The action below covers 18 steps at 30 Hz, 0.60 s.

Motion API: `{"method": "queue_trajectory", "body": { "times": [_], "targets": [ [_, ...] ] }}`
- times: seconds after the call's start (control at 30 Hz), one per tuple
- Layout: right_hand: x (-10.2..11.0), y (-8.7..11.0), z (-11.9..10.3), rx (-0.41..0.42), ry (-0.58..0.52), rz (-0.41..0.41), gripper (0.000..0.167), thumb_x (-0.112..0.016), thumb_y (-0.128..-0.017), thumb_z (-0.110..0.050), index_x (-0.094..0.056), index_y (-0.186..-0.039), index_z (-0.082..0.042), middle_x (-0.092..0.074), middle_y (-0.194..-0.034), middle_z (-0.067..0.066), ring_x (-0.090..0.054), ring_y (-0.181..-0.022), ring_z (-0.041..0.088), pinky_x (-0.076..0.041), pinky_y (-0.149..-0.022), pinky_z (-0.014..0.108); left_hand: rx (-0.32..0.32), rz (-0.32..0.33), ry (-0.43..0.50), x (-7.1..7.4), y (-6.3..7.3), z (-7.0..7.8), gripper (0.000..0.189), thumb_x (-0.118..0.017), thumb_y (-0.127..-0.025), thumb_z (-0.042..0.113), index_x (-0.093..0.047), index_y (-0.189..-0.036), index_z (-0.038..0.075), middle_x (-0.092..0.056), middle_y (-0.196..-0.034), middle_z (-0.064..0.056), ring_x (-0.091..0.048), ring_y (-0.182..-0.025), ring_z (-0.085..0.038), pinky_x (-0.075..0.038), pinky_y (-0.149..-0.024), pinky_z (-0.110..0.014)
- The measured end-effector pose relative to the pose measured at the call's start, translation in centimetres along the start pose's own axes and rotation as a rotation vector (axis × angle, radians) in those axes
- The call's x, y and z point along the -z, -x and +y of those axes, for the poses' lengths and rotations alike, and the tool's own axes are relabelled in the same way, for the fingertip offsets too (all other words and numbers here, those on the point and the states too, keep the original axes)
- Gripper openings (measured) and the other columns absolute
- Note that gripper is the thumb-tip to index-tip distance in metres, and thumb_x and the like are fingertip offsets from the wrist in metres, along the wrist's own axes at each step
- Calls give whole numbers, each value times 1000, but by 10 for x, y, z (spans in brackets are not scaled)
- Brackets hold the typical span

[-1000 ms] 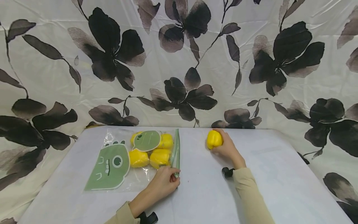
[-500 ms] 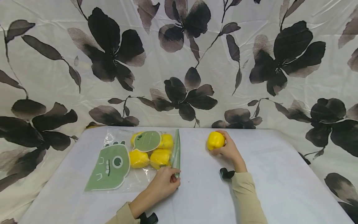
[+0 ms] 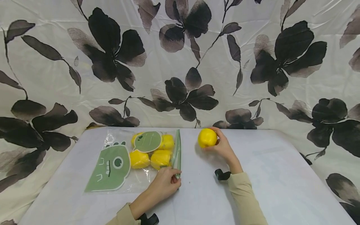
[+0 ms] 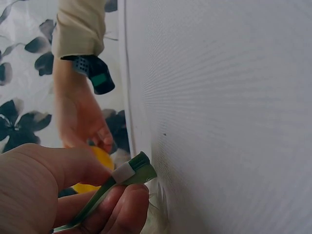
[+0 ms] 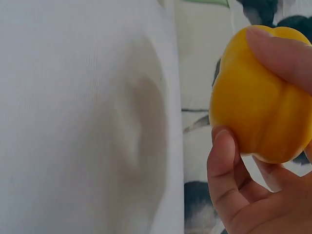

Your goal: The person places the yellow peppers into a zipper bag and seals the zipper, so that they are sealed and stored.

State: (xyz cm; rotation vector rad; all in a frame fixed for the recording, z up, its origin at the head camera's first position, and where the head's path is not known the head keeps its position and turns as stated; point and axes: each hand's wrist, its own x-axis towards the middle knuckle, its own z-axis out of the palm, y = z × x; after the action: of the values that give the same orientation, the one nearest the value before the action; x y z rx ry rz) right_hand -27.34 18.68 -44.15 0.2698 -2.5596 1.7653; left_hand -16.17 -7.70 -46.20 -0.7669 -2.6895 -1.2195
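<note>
A yellow bell pepper (image 3: 207, 137) is in my right hand (image 3: 225, 150), held between thumb and fingers above the table. In the right wrist view the pepper (image 5: 261, 97) shows smooth lobes. My left hand (image 3: 164, 183) pinches the near end of the green zip edge of a clear plastic zip bag (image 3: 140, 184). Close up in the left wrist view, thumb and fingers grip that green edge beside a white slider (image 4: 123, 172). Several yellow peppers (image 3: 161, 158) lie inside the bag, partly covered by its green dinosaur print (image 3: 109, 168).
The bag lies flat on the left part of a white-covered table (image 3: 202, 200). Behind the table hangs a white cloth with dark flowers (image 3: 180, 62). A black wrist camera (image 3: 222, 174) sits on the right wrist, another (image 3: 150, 219) on the left.
My right hand has moved left with the pepper, toward the bag's zip edge, after a slight turn of the pepper. My left hand and the bag have stayed in place.
</note>
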Motion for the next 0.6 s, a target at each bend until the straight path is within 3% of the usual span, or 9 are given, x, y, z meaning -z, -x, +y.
{"method": "queue_trajectory", "body": {
  "times": [0.23, 0.43, 0.6],
  "targets": [
    [-25, 4, -18, 43, 10, -81, 88, -84, -66, 4, -47, -143, -15, -47, -143, 10, -48, -115, 34, -41, -99, 49, 12, -7, -1, 1, 0, 0, 22, -69, -79, -2, -71, -100, -9, -57, -72, 0, -50, -60, -2, -47, -52, -19],
    [-52, 3, -16, 71, 80, -176, 87, -88, -62, -3, -51, -137, -22, -57, -128, 7, -53, -98, 25, -46, -86, 37, 12, -10, 4, 2, -1, 2, 22, -70, -78, -3, -71, -99, -9, -58, -72, -1, -50, -60, -2, -47, -51, -19],
    [-70, 8, -22, 78, 110, -279, 86, -88, -61, -4, -52, -136, -22, -58, -125, 7, -55, -95, 23, -50, -85, 37, 6, -3, -2, 2, -1, 1, 21, -70, -78, -3, -72, -98, -8, -57, -72, 1, -50, -60, -1, -47, -52, -19]
  ]
}}
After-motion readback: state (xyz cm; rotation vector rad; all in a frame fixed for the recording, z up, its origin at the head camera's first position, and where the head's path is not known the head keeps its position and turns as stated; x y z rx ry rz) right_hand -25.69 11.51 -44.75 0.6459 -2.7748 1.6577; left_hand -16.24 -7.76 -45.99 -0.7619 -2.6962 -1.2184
